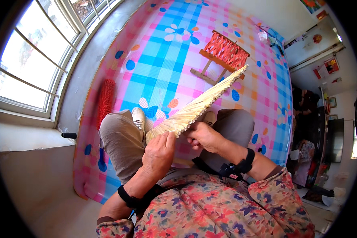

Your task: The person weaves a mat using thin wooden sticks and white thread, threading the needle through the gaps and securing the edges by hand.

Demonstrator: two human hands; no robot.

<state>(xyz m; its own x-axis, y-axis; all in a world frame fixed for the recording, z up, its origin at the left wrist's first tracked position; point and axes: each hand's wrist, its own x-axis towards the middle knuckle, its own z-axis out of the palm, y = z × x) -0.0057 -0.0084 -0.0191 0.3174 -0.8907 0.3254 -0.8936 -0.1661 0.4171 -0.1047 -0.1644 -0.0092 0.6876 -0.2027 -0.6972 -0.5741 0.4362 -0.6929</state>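
A long pale-yellow pleated piece (200, 105), straw-like with a scalloped edge, slants from my lap up to the far right. It is wide at the near end and narrows to a point at the far end. My left hand (158, 154) pinches its near lower edge between thumb and fingers. Just to the right, my right hand (205, 137) has its fingers curled in at the same edge, under the piece. Whether a thread or small tool is between those right fingers is hidden.
I sit cross-legged on a bed-like platform with a pink and blue plaid sheet (154, 65). Ahead stands a wooden frame (214, 59) wound with red strands (228, 49). A bristly red roll (106, 99) lies left of my knee, beside the barred window (31, 59). Cables (271, 37) lie far right.
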